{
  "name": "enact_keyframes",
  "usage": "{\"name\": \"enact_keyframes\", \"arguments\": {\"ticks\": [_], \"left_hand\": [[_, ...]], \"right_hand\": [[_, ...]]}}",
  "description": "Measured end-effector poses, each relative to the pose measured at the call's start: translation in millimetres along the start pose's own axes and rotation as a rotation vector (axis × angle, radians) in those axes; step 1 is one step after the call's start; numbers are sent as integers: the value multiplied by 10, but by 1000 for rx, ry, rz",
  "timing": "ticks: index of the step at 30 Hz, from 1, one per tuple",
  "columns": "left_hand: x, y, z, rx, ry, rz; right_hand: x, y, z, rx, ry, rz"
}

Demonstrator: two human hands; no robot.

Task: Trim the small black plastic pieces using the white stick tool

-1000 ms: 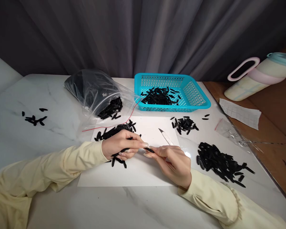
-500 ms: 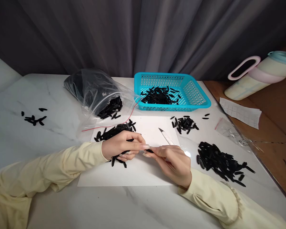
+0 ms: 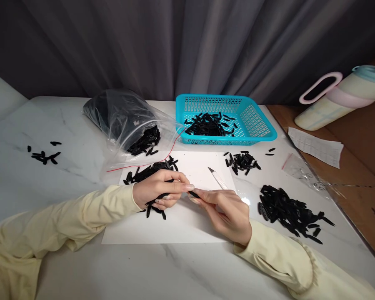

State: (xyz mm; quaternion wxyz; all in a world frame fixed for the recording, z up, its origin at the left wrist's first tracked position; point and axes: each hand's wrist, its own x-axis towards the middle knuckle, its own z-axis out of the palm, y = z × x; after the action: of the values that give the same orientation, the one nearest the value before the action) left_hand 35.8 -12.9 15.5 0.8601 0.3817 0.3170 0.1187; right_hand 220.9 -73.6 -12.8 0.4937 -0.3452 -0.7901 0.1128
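Over the sheet of white paper (image 3: 175, 229), my left hand (image 3: 162, 189) is closed around a few slender black pieces (image 3: 151, 203) with tapered ends. Its thumb and forefinger meet the end of one black piece (image 3: 193, 194), which my right hand (image 3: 225, 208) pinches from the other side. What these pieces are, I cannot make out. A pile of the same pieces (image 3: 143, 171) lies behind my left hand, partly hidden by it. Beyond my right hand rests a pointed blade (image 3: 218, 178) with a pale handle.
A clear zip bag (image 3: 121, 121) of black pieces lies open at the back left. Behind it to the right stands a blue basket (image 3: 262, 134) holding more. Further piles (image 3: 290, 212) are at the right. A tumbler (image 3: 337, 102) and paper slip (image 3: 315, 146) lie beyond the table edge.
My two hands have shifted very slightly, and the black piece between their fingertips now shows a little more. The fingertips of my left hand have turned a bit.
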Motion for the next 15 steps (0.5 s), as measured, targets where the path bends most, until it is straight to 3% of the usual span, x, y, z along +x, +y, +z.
{"name": "enact_keyframes", "arguments": {"ticks": [15], "left_hand": [[-8, 10, -17, -8, 2, -5]], "right_hand": [[31, -34, -27, -16, 6, 100]]}}
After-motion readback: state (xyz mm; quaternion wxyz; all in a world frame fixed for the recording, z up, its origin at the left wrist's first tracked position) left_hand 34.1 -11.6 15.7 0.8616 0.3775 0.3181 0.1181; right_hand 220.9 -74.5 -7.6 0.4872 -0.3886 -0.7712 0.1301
